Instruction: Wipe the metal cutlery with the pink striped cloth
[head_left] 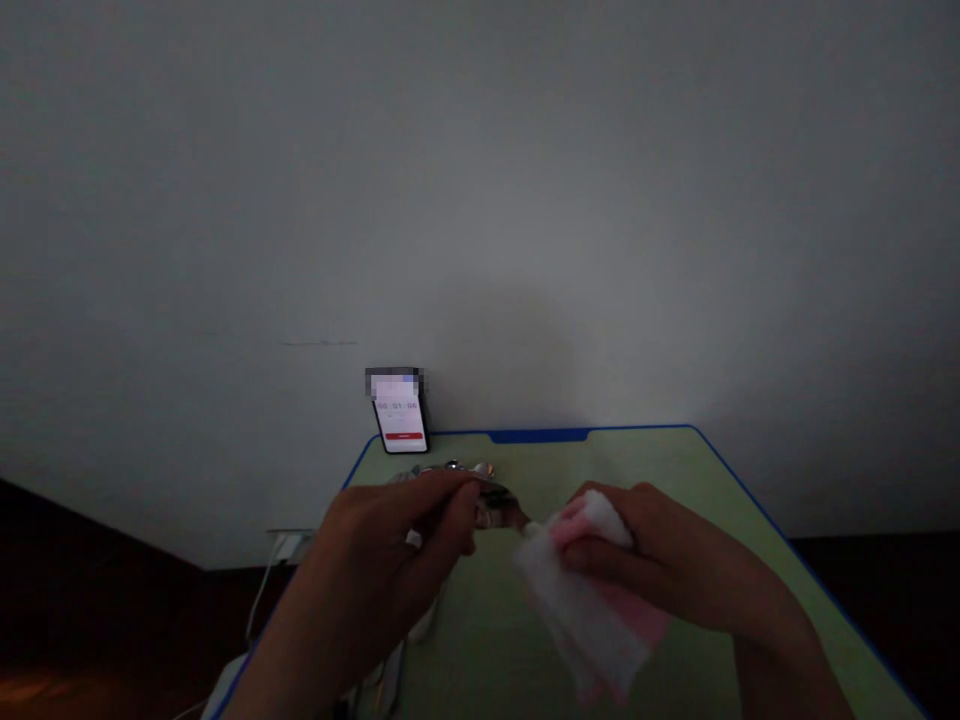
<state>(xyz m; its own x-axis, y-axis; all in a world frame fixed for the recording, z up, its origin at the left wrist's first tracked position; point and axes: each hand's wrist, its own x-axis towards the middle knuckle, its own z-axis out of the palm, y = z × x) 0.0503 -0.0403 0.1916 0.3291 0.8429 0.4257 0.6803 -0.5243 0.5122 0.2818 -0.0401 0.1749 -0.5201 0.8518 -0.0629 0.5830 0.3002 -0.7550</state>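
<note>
My left hand (382, 555) is closed over the table, thumb and fingers pinching one end of a shiny metal spoon (497, 503). Its other end runs right into a pink-and-white cloth (592, 615). That cloth is bunched in my right hand (660, 545), whose thumb and fingers are closed on it, and its loose part hangs down. The cloth hides the end of the spoon. Dim light and blur make the spoon's outline hard to read.
A phone (405, 420) with a lit timer screen leans at the table's back left. Small shiny items (454, 466) lie behind my left hand, and long, thin items (390, 675) under my left forearm. The green table (712, 500) has a blue edge. A white cable (260, 600) hangs left.
</note>
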